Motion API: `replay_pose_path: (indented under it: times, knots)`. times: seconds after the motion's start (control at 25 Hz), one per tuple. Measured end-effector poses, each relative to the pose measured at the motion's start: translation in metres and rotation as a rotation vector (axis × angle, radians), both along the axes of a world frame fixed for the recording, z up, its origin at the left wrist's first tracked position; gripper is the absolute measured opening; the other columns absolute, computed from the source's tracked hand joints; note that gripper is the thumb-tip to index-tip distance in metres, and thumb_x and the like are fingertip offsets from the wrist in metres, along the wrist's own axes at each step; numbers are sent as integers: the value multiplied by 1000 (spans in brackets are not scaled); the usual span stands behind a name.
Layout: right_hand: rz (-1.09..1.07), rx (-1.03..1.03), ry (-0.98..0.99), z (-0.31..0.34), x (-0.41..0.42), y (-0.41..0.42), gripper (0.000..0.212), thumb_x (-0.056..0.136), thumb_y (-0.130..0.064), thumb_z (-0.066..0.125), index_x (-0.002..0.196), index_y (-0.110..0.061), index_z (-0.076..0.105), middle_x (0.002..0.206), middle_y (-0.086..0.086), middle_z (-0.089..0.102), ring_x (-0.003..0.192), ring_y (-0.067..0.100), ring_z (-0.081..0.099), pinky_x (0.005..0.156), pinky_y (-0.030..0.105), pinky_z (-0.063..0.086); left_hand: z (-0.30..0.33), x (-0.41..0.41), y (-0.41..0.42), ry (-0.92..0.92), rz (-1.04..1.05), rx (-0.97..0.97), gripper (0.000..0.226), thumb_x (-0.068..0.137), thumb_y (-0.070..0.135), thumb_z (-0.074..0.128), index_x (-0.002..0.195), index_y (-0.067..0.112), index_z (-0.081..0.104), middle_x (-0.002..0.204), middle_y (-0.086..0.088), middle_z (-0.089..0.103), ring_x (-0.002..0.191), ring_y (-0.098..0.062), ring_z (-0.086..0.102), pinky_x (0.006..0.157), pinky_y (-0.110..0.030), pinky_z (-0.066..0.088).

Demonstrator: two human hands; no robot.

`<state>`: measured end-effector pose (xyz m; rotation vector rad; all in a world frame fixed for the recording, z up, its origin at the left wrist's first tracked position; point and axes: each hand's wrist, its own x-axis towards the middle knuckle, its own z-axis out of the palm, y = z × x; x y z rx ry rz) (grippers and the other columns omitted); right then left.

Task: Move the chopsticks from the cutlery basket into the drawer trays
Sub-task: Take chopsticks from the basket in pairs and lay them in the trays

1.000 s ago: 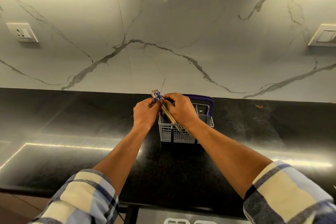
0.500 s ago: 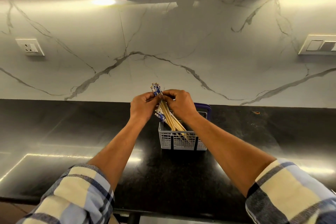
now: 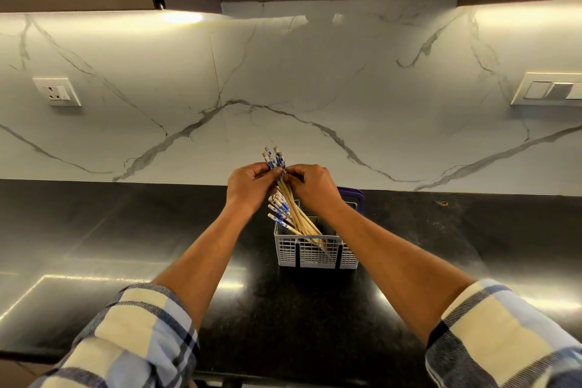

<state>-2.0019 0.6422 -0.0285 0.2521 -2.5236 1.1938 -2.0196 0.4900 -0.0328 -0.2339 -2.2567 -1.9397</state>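
Observation:
A grey slotted cutlery basket with a purple handle stands on the black counter. Several wooden chopsticks with blue-and-white patterned tops lean out of it to the upper left. A few of them are lifted higher, their patterned ends sticking up above my hands. My left hand and my right hand meet above the basket, both pinching those raised chopsticks near their patterned ends. The drawer trays are out of view.
The black counter stretches left and right, backed by a white marble wall. A socket is on the wall at left and a switch plate at right. Dark cabinets hang overhead.
Both hands have risen with a few chopsticks, pulling them higher out of the basket. More of the chopsticks left in the basket now show. The camera has tilted up.

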Motion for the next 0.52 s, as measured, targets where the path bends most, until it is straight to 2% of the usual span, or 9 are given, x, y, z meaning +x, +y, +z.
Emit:
replay_pose_path:
  times: [0.12,0.24,0.32,0.52]
  knots:
    - [-5,9,20,6,1,0,23,98,-21,58,115,-10,70,99,7,73,79,13,64,75,25,53,9,0,2,23,-10,4,9,87,27,74,93,24,79,81,2,79,77,-21,76,78,-37,63]
    - [-3,-9,59,20,2,3,22,98,-22,58,111,-11,71,93,6,73,68,8,61,66,18,47,25,1,3,56,-34,13,6,87,24,74,89,28,78,82,2,78,80,-20,76,74,-30,63]
    - [6,-53,81,36,2,6,21,97,-25,59,106,-12,73,89,3,74,70,8,65,64,17,48,42,1,3,80,-59,28,6,87,23,74,88,28,79,85,-1,79,82,-20,76,74,-29,62]
    - [26,-35,156,80,8,17,18,97,-25,59,98,-15,74,84,5,73,77,22,68,70,31,55,87,3,8,174,-118,-28,10,87,27,73,95,22,78,89,-6,78,82,-19,76,75,-31,62]
